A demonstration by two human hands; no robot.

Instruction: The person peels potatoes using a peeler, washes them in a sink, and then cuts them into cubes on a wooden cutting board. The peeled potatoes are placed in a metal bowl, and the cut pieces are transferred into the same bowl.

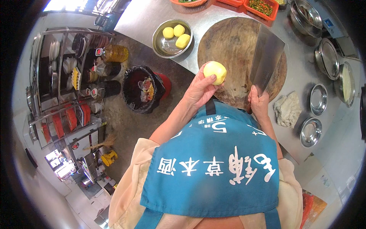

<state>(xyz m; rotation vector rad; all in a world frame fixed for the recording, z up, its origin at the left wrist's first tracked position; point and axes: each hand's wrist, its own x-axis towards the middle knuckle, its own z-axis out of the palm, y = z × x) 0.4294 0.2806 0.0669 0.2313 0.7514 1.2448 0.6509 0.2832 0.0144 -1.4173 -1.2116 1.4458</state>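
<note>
My left hand [200, 90] holds a peeled potato [215, 73] over the near left edge of a round wooden chopping block [228, 45]. In my right hand [258, 101] is the handle of a broad cleaver [267, 55], its blade lying over the right part of the block and pointing away from me. Beyond the block's left side, a steel bowl [173, 54] contains three more peeled potatoes [182, 41]. A crumpled pale cloth [288, 109] lies to the right of my right hand.
Orange baskets [270, 17], one with chopped peppers, line the far table edge. Several steel bowls [311, 132] stand at the right on the steel table [137, 17]. On the floor at left are a black-lined bin [128, 97] and large oil bottles [117, 53] beside a dish rack [61, 83].
</note>
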